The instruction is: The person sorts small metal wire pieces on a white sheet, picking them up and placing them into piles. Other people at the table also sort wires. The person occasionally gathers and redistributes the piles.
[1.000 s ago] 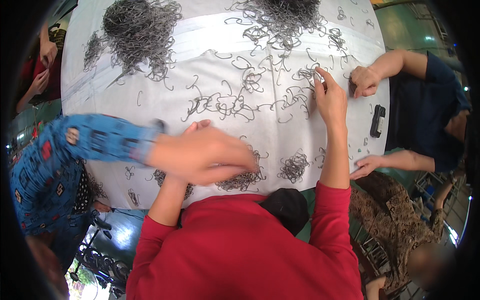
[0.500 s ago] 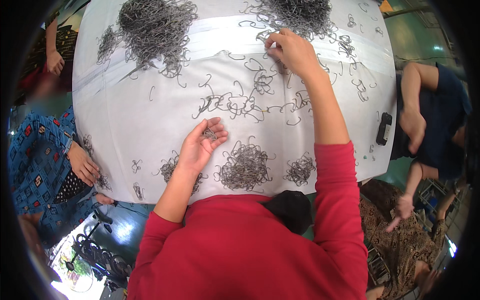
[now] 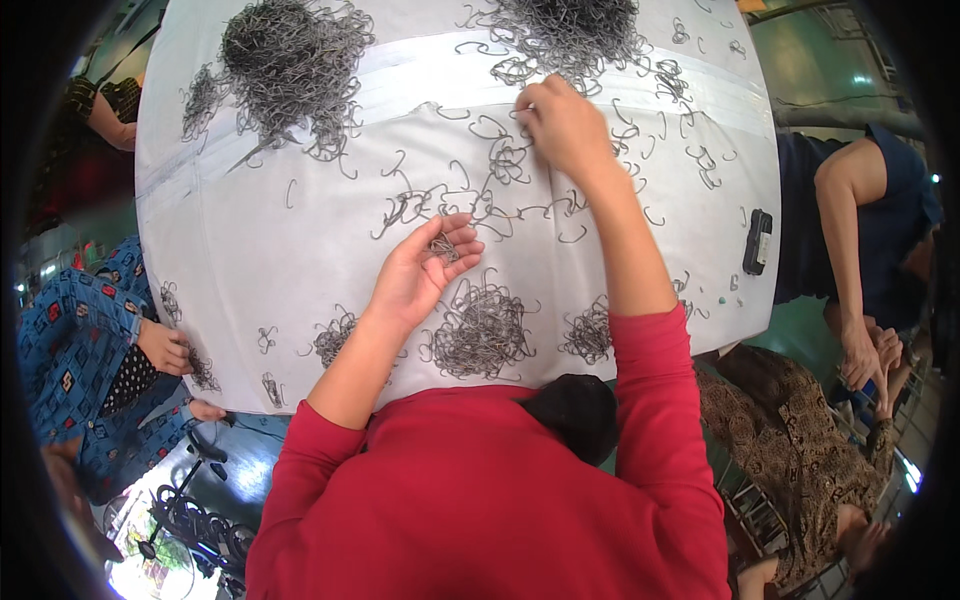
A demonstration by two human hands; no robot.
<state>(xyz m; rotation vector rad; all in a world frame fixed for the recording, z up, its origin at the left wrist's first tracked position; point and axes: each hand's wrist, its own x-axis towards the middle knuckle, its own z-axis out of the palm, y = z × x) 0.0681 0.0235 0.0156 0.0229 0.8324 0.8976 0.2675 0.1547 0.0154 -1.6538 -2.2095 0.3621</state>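
My left hand (image 3: 425,268), palm up with fingers partly curled, cradles a small bunch of grey wire hooks (image 3: 442,247). Farther off to the right, my right hand (image 3: 566,128) is over scattered hooks, with its thumb and fingers drawn together. Whatever may be between those fingertips is hidden. Loose S-shaped hooks (image 3: 508,160) lie just left of it, and a tangled row of them (image 3: 410,206) spreads beyond my left hand. Close to my body sits a round heap of hooks (image 3: 484,332), flanked by a smaller heap (image 3: 588,332) and one partly behind my left forearm (image 3: 336,338).
Two large hook piles (image 3: 290,65) (image 3: 575,25) rise at the far side of the white-covered table (image 3: 240,270). A black device (image 3: 757,242) lies near the right edge. At the left, a person in blue patterned clothing (image 3: 85,315) rests a hand by small hook clusters. Other people are at the right.
My left hand has moved right and away from me with its hooks. My right hand has come back toward me a little. The people at the right have shifted their arms.
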